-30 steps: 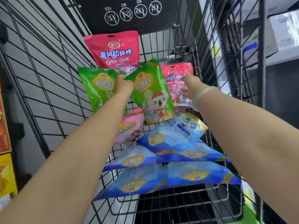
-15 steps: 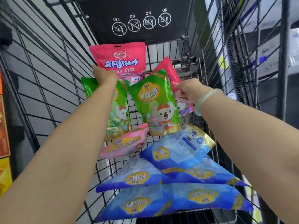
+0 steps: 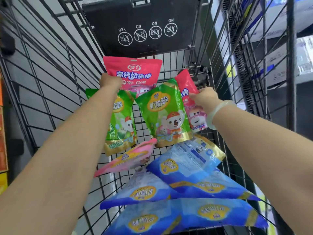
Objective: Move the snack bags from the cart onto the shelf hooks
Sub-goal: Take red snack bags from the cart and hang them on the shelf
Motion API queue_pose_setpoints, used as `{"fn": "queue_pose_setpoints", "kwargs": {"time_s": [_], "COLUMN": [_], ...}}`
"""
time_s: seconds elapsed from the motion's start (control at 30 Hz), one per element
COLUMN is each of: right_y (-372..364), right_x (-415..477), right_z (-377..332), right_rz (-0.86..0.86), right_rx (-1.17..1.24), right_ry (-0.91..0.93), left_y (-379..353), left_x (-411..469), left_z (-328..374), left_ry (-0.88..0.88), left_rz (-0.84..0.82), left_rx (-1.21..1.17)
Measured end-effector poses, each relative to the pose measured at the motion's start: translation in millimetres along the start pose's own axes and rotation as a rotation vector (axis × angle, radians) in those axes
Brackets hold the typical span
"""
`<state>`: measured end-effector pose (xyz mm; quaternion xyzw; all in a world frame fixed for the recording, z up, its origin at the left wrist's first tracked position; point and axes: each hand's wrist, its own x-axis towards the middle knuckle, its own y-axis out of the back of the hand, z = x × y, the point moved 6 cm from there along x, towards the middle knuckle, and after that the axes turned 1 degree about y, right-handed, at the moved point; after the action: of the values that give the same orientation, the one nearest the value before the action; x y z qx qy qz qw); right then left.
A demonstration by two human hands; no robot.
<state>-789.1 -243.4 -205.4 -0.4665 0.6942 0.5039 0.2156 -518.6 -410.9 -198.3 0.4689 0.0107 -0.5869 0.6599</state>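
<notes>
Deep inside the cart (image 3: 50, 85), both hands are picking up bags, so this looks like the gathering step. Left hand (image 3: 111, 81) is closed on the top of a green bag (image 3: 121, 122); right hand (image 3: 205, 97) is clamped on a red bag (image 3: 189, 99), with a second green bag (image 3: 165, 114) hanging between. Blue bags (image 3: 186, 163) lie below. Next, I'd guess, comes lifting these clear and turning toward hooks not in view. Green bags read 奶酪棒; the cart's panel (image 3: 145, 22) shows upside-down YES and NO.
</notes>
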Motion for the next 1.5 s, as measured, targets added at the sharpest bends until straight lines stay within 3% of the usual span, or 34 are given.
{"fn": "queue_pose_setpoints", "kwargs": {"time_s": [0.13,0.3,0.5,0.73,0.83,0.97,1.23,1.5], "right_y": [7,19,44,90,109,132,178,224], "right_x": [-5,-25,-63,-136,-174,-219,-306,-383], "right_z": [-1,-14,-16,-31,-32,-9,75,186], "right_rz": [0.069,0.213,0.246,0.168,0.196,0.347,0.517,0.718], "right_rx": [-0.215,-0.486,-0.468,-0.449,-0.248,0.034,0.85,1.037], "right_ry": [0.085,0.169,0.186,0.231,0.27,0.36,0.474,0.465], "left_y": [-8,-7,7,41,55,69,79,40], "left_x": [-13,-30,-79,-144,-176,-215,-306,-434], "left_z": [0,0,12,23,18,20,52,64], "left_ry": [-0.043,-0.107,-0.21,-0.047,0.056,0.06,-0.169,-0.303], "left_rz": [-0.048,0.026,0.066,-0.052,-0.161,-0.253,-0.31,-0.496], "left_rx": [-0.026,-0.114,-0.294,-0.585,-0.604,-0.621,-0.656,-0.591]}}
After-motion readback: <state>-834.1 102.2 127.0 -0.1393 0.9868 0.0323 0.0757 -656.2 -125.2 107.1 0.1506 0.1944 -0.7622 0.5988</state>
